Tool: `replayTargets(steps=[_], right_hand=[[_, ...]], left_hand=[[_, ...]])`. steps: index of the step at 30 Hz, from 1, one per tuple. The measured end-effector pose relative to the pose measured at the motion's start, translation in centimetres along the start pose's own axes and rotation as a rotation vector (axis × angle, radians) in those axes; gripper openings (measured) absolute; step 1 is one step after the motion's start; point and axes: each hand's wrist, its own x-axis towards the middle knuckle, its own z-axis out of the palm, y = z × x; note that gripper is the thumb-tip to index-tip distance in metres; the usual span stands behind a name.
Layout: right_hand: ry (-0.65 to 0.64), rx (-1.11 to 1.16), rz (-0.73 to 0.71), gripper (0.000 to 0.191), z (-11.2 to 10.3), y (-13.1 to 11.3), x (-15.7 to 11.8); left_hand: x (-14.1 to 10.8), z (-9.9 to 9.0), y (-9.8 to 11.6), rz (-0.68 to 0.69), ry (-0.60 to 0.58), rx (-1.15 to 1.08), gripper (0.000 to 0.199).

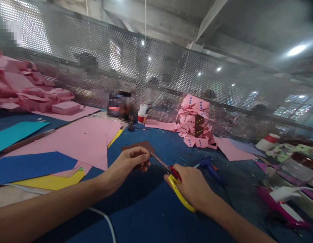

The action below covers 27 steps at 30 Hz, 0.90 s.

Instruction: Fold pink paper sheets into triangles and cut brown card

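My right hand (189,184) is closed around the handles of a pair of scissors (180,194), which are yellow and red. Their metal blades point up and left, the tips close to the fingertips of my left hand (135,158). That hand is pinched closed at the edge of a piece of brown paper (140,145), partly hidden behind the fingers. Just right of my right hand lies a blue glue gun (209,167). Beyond the scissors stands a stack of folded pink paper pieces (189,123) with blue and dark dots, one brown piece among them.
Pink sheets (83,135), a blue sheet (37,165) and a yellow sheet (57,181) lie at left. A pink paper pile (27,86) rises behind. A paper cup (142,117) stands near the perforated screen (156,67). A magenta device (280,206) sits at right.
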Motion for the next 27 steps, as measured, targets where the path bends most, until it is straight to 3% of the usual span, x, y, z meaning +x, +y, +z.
replayTargets(steps=[27], right_hand=[[-0.021, -0.038, 0.016, 0.031, 0.54, 0.08, 0.02]], left_hand=[[0.03, 0.14, -0.1, -0.024, -0.002, -0.035, 0.021]])
